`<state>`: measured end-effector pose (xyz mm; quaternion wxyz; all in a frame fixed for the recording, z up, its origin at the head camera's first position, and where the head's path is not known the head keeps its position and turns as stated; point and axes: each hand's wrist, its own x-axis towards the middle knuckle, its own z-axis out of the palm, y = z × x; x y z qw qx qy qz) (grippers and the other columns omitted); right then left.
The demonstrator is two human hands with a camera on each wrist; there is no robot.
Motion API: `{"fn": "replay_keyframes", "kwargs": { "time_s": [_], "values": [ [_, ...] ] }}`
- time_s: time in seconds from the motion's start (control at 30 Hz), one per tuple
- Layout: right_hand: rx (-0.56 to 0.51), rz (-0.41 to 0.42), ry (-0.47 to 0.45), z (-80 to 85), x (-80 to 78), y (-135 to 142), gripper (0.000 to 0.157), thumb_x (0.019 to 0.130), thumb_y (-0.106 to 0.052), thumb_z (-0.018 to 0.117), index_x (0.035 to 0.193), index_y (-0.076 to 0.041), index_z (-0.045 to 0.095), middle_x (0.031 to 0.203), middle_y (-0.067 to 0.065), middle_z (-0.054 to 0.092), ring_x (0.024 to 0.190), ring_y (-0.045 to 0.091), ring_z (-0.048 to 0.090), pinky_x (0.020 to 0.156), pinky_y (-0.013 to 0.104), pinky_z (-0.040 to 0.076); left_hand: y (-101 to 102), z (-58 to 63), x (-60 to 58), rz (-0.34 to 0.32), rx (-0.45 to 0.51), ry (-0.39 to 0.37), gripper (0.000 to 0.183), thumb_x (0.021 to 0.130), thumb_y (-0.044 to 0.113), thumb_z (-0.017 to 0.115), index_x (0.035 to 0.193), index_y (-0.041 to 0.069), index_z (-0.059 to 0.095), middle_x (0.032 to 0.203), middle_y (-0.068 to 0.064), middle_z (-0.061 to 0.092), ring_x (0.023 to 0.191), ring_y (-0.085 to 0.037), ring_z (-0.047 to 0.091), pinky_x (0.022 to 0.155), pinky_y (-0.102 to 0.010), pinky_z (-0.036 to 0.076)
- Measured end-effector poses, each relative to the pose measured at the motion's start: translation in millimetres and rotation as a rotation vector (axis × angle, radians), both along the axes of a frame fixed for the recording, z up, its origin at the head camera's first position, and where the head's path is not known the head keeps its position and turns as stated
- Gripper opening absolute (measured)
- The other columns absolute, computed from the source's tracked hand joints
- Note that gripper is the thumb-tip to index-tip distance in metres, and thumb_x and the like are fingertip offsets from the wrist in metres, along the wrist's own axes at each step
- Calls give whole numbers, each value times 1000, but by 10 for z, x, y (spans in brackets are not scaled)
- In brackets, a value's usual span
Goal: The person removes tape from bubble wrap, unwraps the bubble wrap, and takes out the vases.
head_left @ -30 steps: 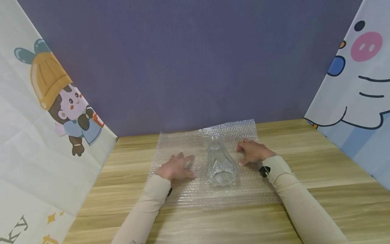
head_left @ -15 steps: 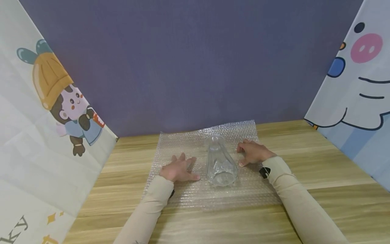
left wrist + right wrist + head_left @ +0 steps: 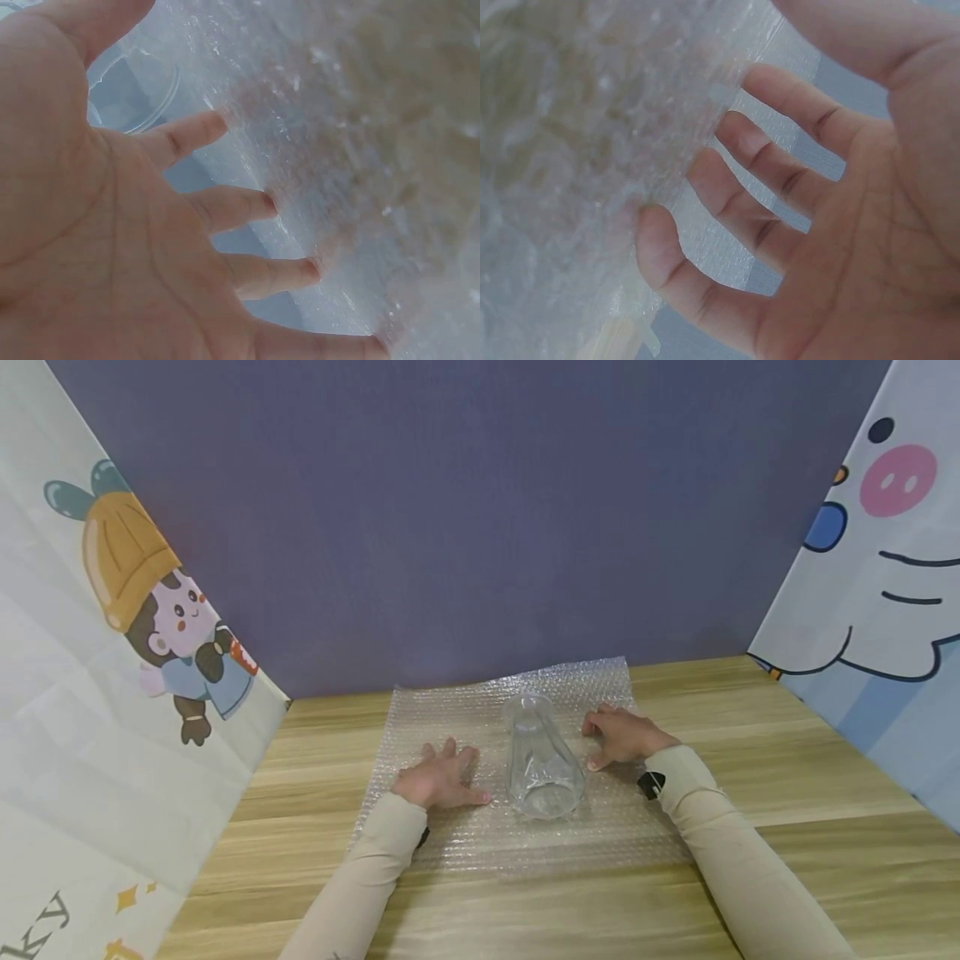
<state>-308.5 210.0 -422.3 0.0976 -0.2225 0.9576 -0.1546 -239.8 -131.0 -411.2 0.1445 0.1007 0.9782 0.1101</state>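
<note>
A clear glass vase [image 3: 543,764] lies on its side on a sheet of bubble wrap [image 3: 480,852], its wide base toward me. Left of the vase, my left hand [image 3: 441,778] rests on the wrap with fingers spread; the left wrist view shows the fingertips [image 3: 217,122] touching the sheet, and part of the glass rim behind the thumb. To the right, my right hand [image 3: 622,732] touches the wrap with slightly bent fingers, holding nothing. In the right wrist view its fingertips [image 3: 658,225] meet the sheet. Both hands stand apart from the vase.
The wood-grain table [image 3: 825,777] extends around the wrap on both sides and in front. A dark purple-blue panel [image 3: 480,527] rises at the back, close to the wrap's far edge. Cartoon-printed cloths [image 3: 75,693] stand at left and right.
My left hand has shifted slightly right, toward the vase, and its fingers have spread a little more. The right hand, vase and bubble wrap have stayed in place.
</note>
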Motion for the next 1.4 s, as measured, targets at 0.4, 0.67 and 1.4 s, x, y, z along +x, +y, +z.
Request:
{"fn": "replay_keyframes", "kwargs": {
  "time_s": [0.4,0.67,1.4],
  "values": [
    [11,0,6,-18,2,10,48,80,-35,87,116,-15,64,115,6,58,105,27,58,87,49,54,-5,7,5,-5,10,-5,89,85,65,72,159,34,34,172,-14,16,156,-52,11,104,-89,20],
    [15,-2,-1,-12,-4,3,48,80,-35,87,117,-15,64,116,6,58,106,28,58,88,50,53,11,1,4,6,-1,-1,88,84,64,73,159,36,35,172,-13,17,156,-51,12,104,-90,19],
    [-262,8,107,280,141,-170,37,98,-22,65,124,4,64,120,23,68,111,39,65,93,55,55,7,19,15,9,-3,0,89,85,64,72,159,34,35,172,-15,16,155,-52,12,105,-90,19]
  ]
}}
